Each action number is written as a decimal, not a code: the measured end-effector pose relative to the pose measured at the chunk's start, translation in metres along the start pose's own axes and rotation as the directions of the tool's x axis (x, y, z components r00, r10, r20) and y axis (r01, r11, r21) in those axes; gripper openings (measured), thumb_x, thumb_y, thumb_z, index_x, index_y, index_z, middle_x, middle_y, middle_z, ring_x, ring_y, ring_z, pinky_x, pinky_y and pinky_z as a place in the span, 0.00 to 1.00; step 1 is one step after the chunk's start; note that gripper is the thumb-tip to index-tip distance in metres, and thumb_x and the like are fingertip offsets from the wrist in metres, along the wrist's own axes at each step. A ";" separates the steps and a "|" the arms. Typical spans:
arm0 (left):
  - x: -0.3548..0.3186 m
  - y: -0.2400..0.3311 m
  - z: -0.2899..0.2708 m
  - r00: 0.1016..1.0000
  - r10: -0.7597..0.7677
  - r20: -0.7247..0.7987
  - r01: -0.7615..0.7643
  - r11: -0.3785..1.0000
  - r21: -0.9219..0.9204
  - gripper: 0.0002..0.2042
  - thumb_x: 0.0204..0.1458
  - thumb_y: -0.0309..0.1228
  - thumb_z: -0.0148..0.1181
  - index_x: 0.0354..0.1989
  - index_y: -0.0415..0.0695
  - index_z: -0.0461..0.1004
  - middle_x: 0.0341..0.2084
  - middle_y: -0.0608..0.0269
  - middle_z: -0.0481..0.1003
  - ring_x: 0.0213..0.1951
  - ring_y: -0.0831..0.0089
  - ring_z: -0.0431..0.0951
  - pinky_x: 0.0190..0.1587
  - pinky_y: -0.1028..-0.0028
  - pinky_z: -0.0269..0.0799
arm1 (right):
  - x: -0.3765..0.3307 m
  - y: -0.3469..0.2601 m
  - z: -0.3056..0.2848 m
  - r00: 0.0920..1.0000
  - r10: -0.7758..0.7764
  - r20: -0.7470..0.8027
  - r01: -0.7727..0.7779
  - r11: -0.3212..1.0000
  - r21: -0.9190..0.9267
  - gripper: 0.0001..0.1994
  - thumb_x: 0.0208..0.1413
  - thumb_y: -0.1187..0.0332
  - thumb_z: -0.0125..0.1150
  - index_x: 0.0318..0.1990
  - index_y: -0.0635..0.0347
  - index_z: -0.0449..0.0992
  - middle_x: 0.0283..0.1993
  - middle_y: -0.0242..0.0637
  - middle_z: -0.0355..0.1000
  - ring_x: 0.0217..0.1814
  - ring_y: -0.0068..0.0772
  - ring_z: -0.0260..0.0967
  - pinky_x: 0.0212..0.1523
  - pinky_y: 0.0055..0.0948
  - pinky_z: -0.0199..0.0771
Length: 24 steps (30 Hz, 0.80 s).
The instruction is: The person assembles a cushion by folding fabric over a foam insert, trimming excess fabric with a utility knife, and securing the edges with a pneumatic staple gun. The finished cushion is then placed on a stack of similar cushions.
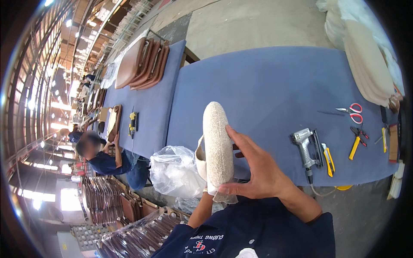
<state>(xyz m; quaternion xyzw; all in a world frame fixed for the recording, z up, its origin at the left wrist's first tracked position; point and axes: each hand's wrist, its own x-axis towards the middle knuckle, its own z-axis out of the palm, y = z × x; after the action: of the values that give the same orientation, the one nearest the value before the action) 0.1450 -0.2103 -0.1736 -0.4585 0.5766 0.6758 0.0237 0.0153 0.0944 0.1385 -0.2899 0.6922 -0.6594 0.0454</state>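
Note:
A cream woven-fabric seat cushion [218,142] is held up edge-on above the near side of the blue work table [258,86]. My right hand [262,170] grips it from the right, thumb at its lower end and fingers higher along the side. A loose flap of pale fabric [200,157] hangs at the cushion's left, and a thin grey edge of material [226,198] sticks out below. Behind the cushion my left hand is hidden; only the left forearm [201,214] and wrist show.
A nail gun [304,146], yellow utility knife [328,160], pliers [357,144] and red-handled scissors [355,113] lie on the right. Cream cushions [368,64] are stacked far right, brown ones [142,64] far left. A plastic bag [174,170] stands left; a co-worker [107,161] works beyond.

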 end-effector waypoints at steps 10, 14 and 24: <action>0.099 0.132 -0.044 0.787 0.530 0.316 -0.614 0.725 0.312 0.35 0.64 0.41 0.64 0.73 0.33 0.61 0.67 0.47 0.69 0.67 0.61 0.69 0.70 0.65 0.61 | -0.136 0.184 0.016 0.622 0.682 -0.385 -0.593 0.731 0.339 0.29 0.64 0.58 0.64 0.67 0.68 0.68 0.61 0.48 0.74 0.62 0.40 0.72 0.65 0.35 0.69; 0.108 0.128 -0.017 0.763 0.449 0.466 -0.640 0.421 0.643 0.40 0.57 0.44 0.71 0.75 0.41 0.60 0.70 0.41 0.64 0.69 0.51 0.66 0.71 0.59 0.60 | -0.199 0.228 0.059 0.576 0.437 -0.691 -0.733 0.650 -0.201 0.26 0.64 0.58 0.64 0.64 0.64 0.72 0.55 0.52 0.76 0.52 0.42 0.77 0.54 0.37 0.75; 0.006 0.121 -0.038 0.281 0.073 0.957 -0.944 0.202 0.262 0.10 0.54 0.36 0.72 0.41 0.47 0.85 0.50 0.55 0.83 0.61 0.55 0.77 0.77 0.49 0.41 | -0.145 0.210 0.122 0.117 0.658 -0.743 -0.776 0.528 0.346 0.15 0.63 0.59 0.68 0.46 0.61 0.76 0.28 0.32 0.70 0.35 0.22 0.66 0.40 0.26 0.68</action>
<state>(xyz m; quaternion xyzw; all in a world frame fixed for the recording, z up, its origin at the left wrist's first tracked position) 0.0958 -0.2842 -0.0824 0.2530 0.8689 0.3612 0.2251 0.1179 0.0450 -0.1206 0.4165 0.7180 -0.5575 0.0159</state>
